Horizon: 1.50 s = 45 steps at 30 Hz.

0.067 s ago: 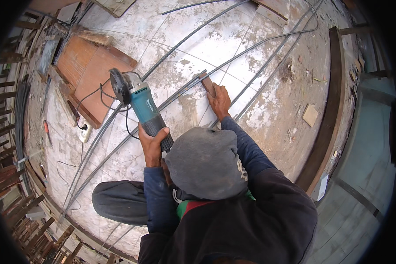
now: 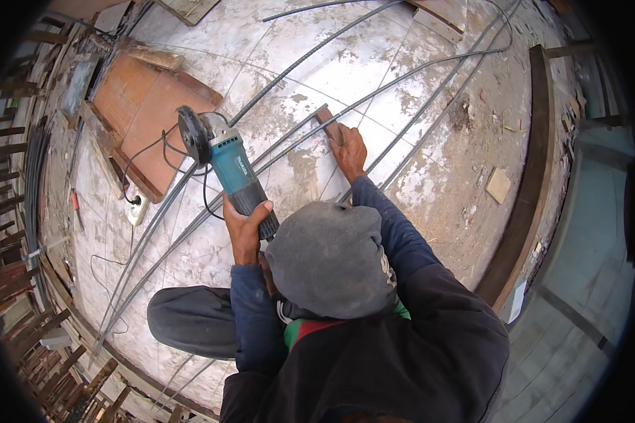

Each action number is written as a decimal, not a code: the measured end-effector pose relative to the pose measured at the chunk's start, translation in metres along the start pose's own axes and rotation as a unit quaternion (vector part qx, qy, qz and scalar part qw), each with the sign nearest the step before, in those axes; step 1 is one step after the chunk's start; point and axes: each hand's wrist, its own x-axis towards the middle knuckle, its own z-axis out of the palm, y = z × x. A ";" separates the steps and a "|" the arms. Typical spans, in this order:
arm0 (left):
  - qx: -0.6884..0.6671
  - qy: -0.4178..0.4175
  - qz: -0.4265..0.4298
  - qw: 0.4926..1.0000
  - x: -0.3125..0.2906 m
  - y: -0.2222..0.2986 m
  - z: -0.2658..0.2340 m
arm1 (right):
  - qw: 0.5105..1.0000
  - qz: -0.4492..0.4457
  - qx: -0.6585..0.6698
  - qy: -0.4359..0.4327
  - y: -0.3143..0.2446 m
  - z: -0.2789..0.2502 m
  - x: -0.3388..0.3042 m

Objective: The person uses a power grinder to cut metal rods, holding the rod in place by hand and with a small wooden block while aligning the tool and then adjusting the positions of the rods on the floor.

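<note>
The person's left hand (image 2: pixel 243 229) is wrapped around a teal grinder (image 2: pixel 231 166), its disc well apart from the brown block (image 2: pixel 337 137) that the right hand (image 2: pixel 350 154) grasps among the steel rods (image 2: pixel 374 94). The block seems already set, one rod crossing it; whether any rod is cut cannot be told. A wooden panel (image 2: pixel 148 113) edges the disc's side; stained floor (image 2: pixel 458 211) offers room rightward, to a dark beam (image 2: pixel 536 148).
</note>
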 end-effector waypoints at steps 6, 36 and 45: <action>-0.016 0.011 0.006 1.000 -0.001 -0.002 -0.002 | 0.997 0.077 0.007 -0.017 -0.008 0.011 0.011; -0.007 -0.016 -0.039 0.999 0.003 -0.017 0.010 | 0.996 -0.011 -0.072 -0.045 0.007 -0.004 0.013; 0.042 -0.034 -0.032 0.998 0.006 -0.032 0.021 | 0.982 -0.016 -0.183 0.050 -0.025 -0.023 0.015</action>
